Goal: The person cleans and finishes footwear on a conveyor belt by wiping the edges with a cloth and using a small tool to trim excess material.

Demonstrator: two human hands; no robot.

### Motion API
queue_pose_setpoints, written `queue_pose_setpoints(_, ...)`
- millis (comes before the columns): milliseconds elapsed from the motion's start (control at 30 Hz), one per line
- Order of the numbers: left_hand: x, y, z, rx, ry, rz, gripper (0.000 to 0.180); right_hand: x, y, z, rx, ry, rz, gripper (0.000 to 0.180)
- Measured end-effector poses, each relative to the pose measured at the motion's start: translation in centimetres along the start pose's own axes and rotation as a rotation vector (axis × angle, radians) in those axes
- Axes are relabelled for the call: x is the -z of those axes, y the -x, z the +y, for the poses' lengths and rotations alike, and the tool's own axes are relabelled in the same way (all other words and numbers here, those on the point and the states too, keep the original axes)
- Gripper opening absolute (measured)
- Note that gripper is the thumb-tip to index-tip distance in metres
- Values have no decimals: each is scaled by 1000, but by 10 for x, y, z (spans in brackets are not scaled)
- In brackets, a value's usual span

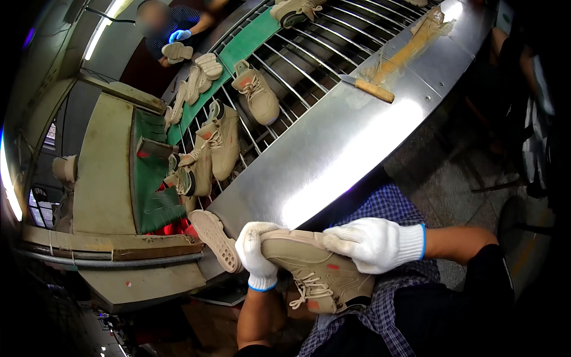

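Note:
A beige lace-up shoe (342, 282) lies on its side in front of my body, toe toward the left, its laces facing me. My left hand (258, 253), in a white knit glove, grips the shoe round its toe. My right hand (380, 244), gloved the same way, has its fingers bent onto the shoe's upper edge, where a pale sole edge (297, 235) runs between the hands. The underside is turned away and hidden. A loose beige sole (215, 237) rests at the table's corner, just left of my left hand.
A metal table edge (333, 160) curves ahead, carrying a wooden-handled knife (372, 89) beside dried glue. Beyond it, a roller conveyor (324, 50) holds several beige shoes (259, 92) and, on a green strip (250, 41), soles (199, 77). A machine with green flaps (156, 178) stands left. Far off, a co-worker holds a sole.

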State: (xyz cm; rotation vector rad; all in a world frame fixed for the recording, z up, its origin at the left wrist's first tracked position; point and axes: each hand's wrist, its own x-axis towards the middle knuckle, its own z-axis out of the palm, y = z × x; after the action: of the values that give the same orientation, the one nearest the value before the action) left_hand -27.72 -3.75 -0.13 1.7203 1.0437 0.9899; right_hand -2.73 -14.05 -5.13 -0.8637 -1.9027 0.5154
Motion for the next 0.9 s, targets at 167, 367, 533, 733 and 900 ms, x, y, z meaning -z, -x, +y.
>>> queue_pose_setpoints(167, -18, -17, 12, -31, -36, 43, 54, 37, -12, 0, -235, -142, -126, 38)
queue_pose_setpoints(367, -36, -31, 44, -24, 114, -49, 52, 34, -70, -2, -296, -25, 52, 24)
queue_pose_setpoints(533, -43, -33, 48, 29, 156, 6, 37, 54, -100, -11, -259, 211, -185, 30)
queue_pose_setpoints(733, -78, -29, 26, 68, 570, 283, 27, 53, -129, -28, -279, 262, -374, 46)
queue_pose_setpoints(900, -61, 48, -31, 78, 137, -113, 42, 55, -35, 32, -500, -320, 128, 83)
